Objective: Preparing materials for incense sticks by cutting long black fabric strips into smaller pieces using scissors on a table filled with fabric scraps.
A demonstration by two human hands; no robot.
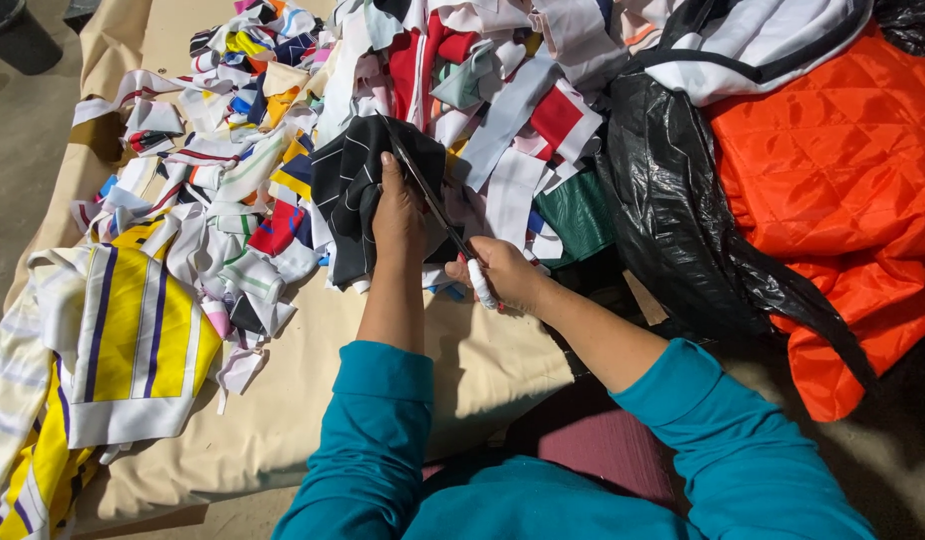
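My left hand (pixel 397 215) grips a piece of black fabric with thin white lines (pixel 351 180), held up over the pile. My right hand (pixel 503 272) is closed on the white handles of a pair of scissors (pixel 438 210). The long dark blades point up and left and run along the edge of the black fabric beside my left thumb. Both of my sleeves are teal.
A heap of mixed fabric scraps (pixel 283 110) covers a beige cloth (pixel 313 390). A yellow, white and purple striped piece (pixel 133 340) lies at the left. A black plastic bag (pixel 673 210) and orange quilted material (pixel 843 170) sit at the right.
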